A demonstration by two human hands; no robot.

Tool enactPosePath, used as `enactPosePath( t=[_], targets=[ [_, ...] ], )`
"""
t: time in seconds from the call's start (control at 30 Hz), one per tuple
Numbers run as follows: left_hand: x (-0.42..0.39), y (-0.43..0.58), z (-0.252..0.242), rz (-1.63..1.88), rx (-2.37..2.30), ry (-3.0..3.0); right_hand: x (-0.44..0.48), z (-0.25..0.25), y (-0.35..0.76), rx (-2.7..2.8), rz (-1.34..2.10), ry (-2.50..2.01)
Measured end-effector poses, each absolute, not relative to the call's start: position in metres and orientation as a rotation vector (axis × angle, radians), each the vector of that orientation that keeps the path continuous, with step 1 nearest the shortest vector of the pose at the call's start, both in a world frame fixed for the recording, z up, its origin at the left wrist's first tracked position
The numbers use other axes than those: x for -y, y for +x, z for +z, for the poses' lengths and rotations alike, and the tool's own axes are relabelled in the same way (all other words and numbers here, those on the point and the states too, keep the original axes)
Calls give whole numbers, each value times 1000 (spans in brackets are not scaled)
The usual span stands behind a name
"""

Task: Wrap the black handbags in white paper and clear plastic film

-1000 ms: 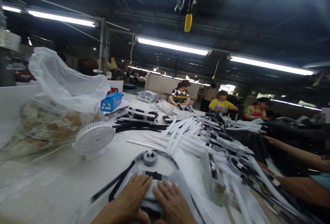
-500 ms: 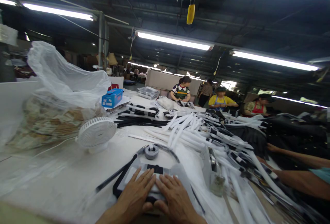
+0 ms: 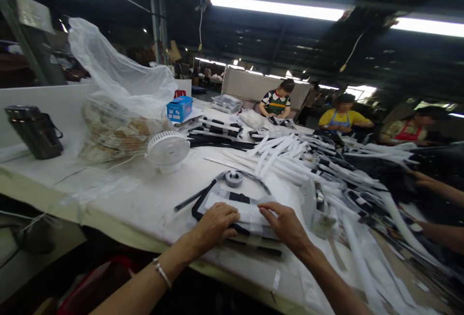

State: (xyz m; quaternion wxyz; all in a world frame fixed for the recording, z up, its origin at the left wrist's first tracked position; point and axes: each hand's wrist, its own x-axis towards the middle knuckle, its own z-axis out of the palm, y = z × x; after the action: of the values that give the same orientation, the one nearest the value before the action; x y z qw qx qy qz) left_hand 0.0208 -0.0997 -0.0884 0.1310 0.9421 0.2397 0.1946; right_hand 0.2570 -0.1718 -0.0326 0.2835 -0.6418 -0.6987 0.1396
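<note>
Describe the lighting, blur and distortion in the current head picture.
Head view, top: the middle tube light is burnt out to white against the dark ceiling; head view, back right: the bright opening glares; head view, left edge: the flask leans, probably wide-angle stretch; head view, bottom: the left hand and right hand look slightly soft.

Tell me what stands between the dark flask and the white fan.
In the head view, a translucent plastic bag with brownish contents stands between the flask and the fan; a thin cord runs before it.
</note>
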Motion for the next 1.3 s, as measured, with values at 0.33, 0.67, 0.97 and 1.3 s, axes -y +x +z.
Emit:
enactPosePath(
  t=[0.33, 0.67, 0.97, 1.3],
  targets=[
    [96, -20, -78, 738, -947, 2916, 193, -44, 308, 1550, 130, -1872],
    [103, 26, -90, 329, -874, 2971, 162, -39, 275, 2214, 564, -1946],
    [95, 28, -109, 218, -914, 2874, 166, -52, 267, 2209, 431, -2010],
    [102, 9, -80, 282, -1213, 2834, 186, -50, 269, 2348, 434, -1894]
  ],
)
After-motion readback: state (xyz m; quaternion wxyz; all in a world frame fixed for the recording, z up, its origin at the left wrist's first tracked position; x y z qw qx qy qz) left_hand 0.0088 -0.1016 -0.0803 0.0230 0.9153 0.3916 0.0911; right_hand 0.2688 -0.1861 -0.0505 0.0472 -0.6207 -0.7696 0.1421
